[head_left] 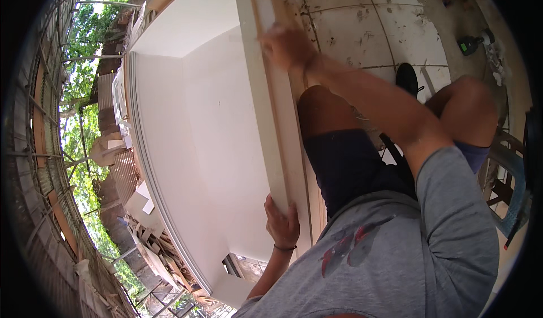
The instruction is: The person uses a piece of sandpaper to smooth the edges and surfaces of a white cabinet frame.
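A large white box-like cabinet (pixel 203 120) with a deep hollow interior lies in front of me, its long pale edge (pixel 260 100) running past my legs. My left hand (pixel 283 225) is closed around the near part of that edge, thumb on one side and fingers on the other. Farther along, my right hand (pixel 288 46) is closed like a fist against the narrow face of the cabinet frame. It is slightly smeared by motion, and whatever is in its fingers is hidden.
Pale, stained floor tiles (pixel 350 29) lie beyond my right arm. A dark power tool (pixel 474 42) rests on the floor at the far right, with a plastic chair (pixel 509 176) nearer. Stacked wood scraps (pixel 164 256) and corrugated sheets (pixel 121 168) stand at left.
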Tool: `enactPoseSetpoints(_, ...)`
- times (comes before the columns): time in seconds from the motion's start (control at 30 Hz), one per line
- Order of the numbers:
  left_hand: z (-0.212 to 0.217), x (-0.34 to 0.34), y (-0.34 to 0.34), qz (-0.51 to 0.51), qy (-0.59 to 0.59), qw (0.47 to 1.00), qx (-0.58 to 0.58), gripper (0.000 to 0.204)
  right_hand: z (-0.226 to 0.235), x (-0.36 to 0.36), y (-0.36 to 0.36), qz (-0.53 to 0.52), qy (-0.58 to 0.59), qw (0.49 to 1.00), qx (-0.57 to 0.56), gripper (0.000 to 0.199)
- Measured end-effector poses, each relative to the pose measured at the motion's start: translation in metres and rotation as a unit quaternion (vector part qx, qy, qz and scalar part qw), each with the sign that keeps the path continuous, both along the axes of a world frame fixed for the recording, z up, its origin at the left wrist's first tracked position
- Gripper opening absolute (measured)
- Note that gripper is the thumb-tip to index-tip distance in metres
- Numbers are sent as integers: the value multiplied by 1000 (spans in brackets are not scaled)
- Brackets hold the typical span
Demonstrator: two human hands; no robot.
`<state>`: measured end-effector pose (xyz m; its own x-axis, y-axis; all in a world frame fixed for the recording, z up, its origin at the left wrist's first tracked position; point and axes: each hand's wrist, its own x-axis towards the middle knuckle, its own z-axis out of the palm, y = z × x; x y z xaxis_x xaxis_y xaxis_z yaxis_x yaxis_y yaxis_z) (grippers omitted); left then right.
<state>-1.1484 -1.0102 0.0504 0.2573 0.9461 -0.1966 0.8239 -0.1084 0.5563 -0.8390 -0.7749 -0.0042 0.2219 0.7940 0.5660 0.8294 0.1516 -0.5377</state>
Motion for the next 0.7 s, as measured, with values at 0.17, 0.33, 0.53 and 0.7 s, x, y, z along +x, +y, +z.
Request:
enactPoseSetpoints(0.17, 3, 1, -1, 32, 16, 999, -2, 54, -10, -32, -20, 47, -28, 997, 47, 14)
enactPoseSetpoints(0.33, 3, -3, -2, 24, 24, 999, -12, 55, 13, -117, -173, 178, 40, 983, -26, 8)
enactPoseSetpoints(0.53, 4, -9, -2, 21, 4, 1000, -14, 55, 18, -104, -155, 197, -43, 978, -61, 11)
enactPoseSetpoints(0.7, 4, -2, 0, 5, -7, 1000, -1, 55, -2, -49, -62, 45, -41, 998, -22, 16)
